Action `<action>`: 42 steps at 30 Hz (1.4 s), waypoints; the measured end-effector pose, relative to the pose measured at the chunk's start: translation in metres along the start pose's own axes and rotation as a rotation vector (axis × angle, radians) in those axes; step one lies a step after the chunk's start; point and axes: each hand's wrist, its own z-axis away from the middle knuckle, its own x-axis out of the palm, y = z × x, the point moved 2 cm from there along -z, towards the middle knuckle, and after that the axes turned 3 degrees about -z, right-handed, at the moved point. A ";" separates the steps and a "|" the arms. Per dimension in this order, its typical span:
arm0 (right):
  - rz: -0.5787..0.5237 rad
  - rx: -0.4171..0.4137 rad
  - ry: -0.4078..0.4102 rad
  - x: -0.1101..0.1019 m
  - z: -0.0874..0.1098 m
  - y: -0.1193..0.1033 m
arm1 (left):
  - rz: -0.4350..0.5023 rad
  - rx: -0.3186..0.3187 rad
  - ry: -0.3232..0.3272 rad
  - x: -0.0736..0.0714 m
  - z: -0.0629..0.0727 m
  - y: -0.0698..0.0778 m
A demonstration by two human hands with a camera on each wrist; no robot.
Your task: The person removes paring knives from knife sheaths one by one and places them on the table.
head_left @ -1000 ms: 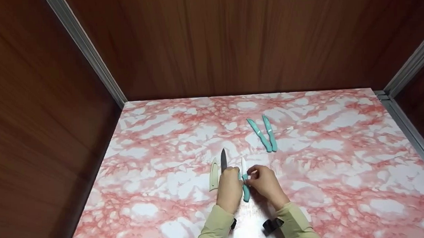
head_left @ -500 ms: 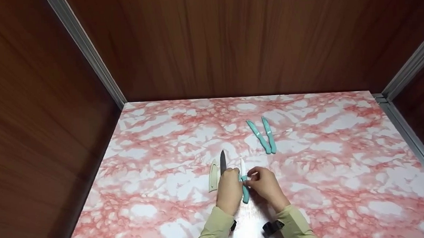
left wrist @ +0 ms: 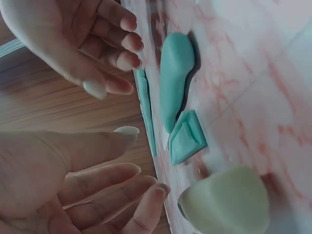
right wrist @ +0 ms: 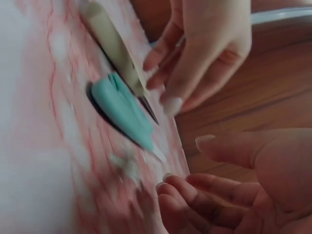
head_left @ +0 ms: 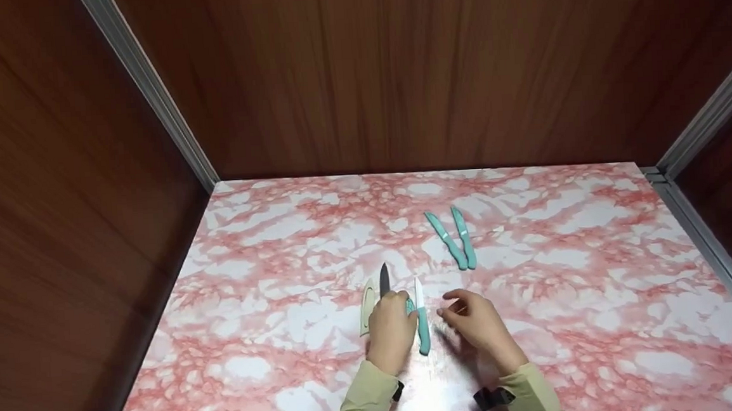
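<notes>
A small knife with a teal handle (head_left: 423,332) and a white blade (head_left: 419,291) lies bare on the table between my hands. Just left of it is its teal sheath (left wrist: 187,139). My left hand (head_left: 391,324) hovers over these with fingers loosely bent, and nothing shows in its grasp. Under that hand lies a knife with a dark blade (head_left: 384,279) and a cream handle (left wrist: 229,202), partly hidden in the head view. A cream sheath (head_left: 367,308) rests at its left. My right hand (head_left: 480,325) is apart from the teal knife, fingers relaxed and holding nothing.
Two teal knives in sheaths (head_left: 447,242) lie farther back to the right, their handle ends close together. The marbled pink table (head_left: 274,363) meets a brown wood-grain panel (head_left: 396,70) at the back. Metal rails (head_left: 149,85) edge the side panels.
My right hand has drawn away to the right from the teal-handled knife. My left hand has shifted slightly left, uncovering more of the teal sheath.
</notes>
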 end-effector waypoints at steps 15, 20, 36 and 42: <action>-0.040 -0.152 0.071 -0.025 0.011 0.008 | 0.046 0.082 0.031 -0.009 -0.001 0.002; 0.081 -0.180 0.079 -0.033 0.011 0.011 | 0.041 0.138 -0.073 -0.008 -0.001 0.003; 0.333 -0.278 0.022 -0.040 0.014 0.016 | -0.054 0.282 -0.224 -0.005 -0.005 0.009; 0.371 -0.298 -0.019 -0.042 0.011 0.016 | -0.081 0.310 -0.233 -0.001 -0.013 0.010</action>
